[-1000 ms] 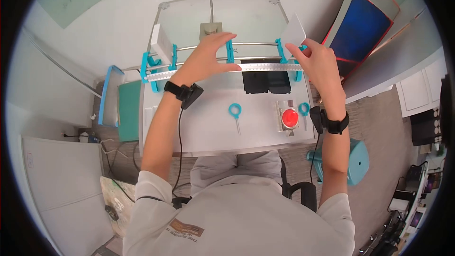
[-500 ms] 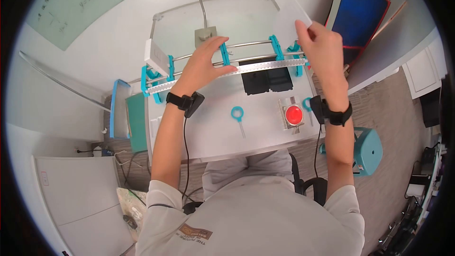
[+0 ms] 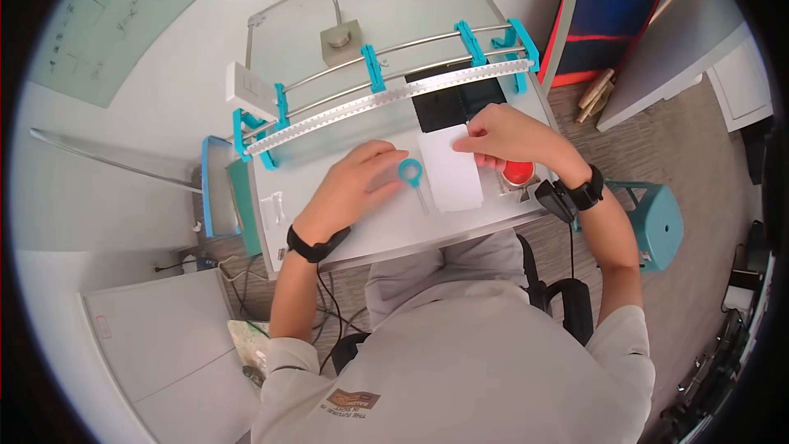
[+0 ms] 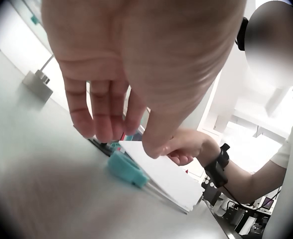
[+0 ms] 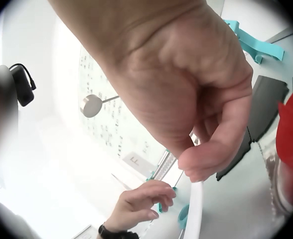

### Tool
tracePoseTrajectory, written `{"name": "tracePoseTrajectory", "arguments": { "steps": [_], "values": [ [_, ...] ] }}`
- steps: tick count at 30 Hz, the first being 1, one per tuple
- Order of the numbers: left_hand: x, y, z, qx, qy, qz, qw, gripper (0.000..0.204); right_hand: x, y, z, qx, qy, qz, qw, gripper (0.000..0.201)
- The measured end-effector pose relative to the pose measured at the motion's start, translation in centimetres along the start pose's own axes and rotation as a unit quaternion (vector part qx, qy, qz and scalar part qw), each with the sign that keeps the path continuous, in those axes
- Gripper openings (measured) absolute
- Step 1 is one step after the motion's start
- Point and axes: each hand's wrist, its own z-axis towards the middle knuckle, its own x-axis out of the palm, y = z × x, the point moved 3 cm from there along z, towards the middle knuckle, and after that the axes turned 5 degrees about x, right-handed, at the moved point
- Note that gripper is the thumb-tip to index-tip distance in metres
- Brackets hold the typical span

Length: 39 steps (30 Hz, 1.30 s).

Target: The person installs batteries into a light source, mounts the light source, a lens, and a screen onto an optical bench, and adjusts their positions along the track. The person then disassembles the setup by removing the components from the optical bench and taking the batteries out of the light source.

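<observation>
My right hand (image 3: 514,136) pinches the edge of a white rectangular card (image 3: 450,177) between thumb and fingers, over the right half of the table. The left wrist view shows the card (image 4: 161,172) tilted, beyond a teal ring-handled tool (image 4: 126,169). My left hand (image 3: 349,189) is beside that tool's ring (image 3: 409,171), fingers loosely extended and holding nothing. Behind both hands stands a bench of metal rods with teal holders (image 3: 372,68) and a long ruler (image 3: 386,99). A white block (image 3: 249,89) is mounted at its left end.
A black mat (image 3: 440,107) lies under the ruler's right part. A round red object (image 3: 518,173) sits by my right hand, partly covered. A metal base with a rod (image 3: 341,41) stands behind the bench. A teal stool (image 3: 657,226) is right of the table (image 3: 353,259).
My right hand has brought the white card from the bench's right end down toward the table front. My left hand has left the bench and come down beside the teal ring-handled tool.
</observation>
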Motion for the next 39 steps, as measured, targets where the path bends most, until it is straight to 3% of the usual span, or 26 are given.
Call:
{"name": "tracePoseTrajectory", "arguments": {
  "steps": [4,8,10,11,13,14,16,19,23,35,39],
  "values": [
    [1.0,0.3,-0.1,-0.043,0.017,-0.014,0.999,0.048,0.3,-0.3,0.7,0.02,-0.016,-0.03,0.999,0.038],
    [1.5,0.6,0.5,-0.005,0.01,0.029,1.0,0.044,0.8,-0.6,-0.4,0.011,-0.055,-0.066,0.996,0.033],
    [1.7,0.8,0.7,-0.003,0.005,0.026,1.0,0.043,1.6,-0.9,-1.7,-0.105,-0.232,-0.269,0.929,0.027],
    [1.8,0.9,0.7,-0.008,0.01,0.02,1.0,0.042,2.6,-1.3,-2.3,-0.105,-0.228,-0.271,0.929,0.027],
    [1.9,1.0,0.7,-0.016,0.015,0.008,1.0,0.041,5.5,-1.0,-4.3,-0.267,-0.215,-0.31,0.887,0.036],
    [1.9,1.0,0.8,-0.01,0.013,0.013,1.0,0.041,6.7,-1.1,-5.0,-0.265,-0.211,-0.312,0.888,0.036],
    [2.0,1.0,0.8,-0.006,0.011,0.015,1.0,0.04,9.2,-0.8,-6.5,-0.344,-0.222,-0.398,0.821,0.048],
    [2.0,1.1,0.8,0.004,0.016,0.022,1.0,0.04,10.8,-2.1,-6.9,-0.3,-0.176,-0.395,0.85,0.059],
    [2.0,0.7,1.1,0.01,0.031,0.012,0.999,0.04,10.0,-2.8,-7.8,-0.276,-0.178,-0.382,0.864,0.061],
    [2.4,0.3,1.6,0.023,0.035,0.006,0.999,0.039,8.5,-3.6,-7.7,-0.307,-0.16,-0.401,0.848,0.058],
    [2.4,0.4,1.7,0.023,0.041,0.008,0.999,0.039,8.1,-4.0,-7.5,-0.335,-0.174,-0.427,0.822,0.05]
  ]
}}
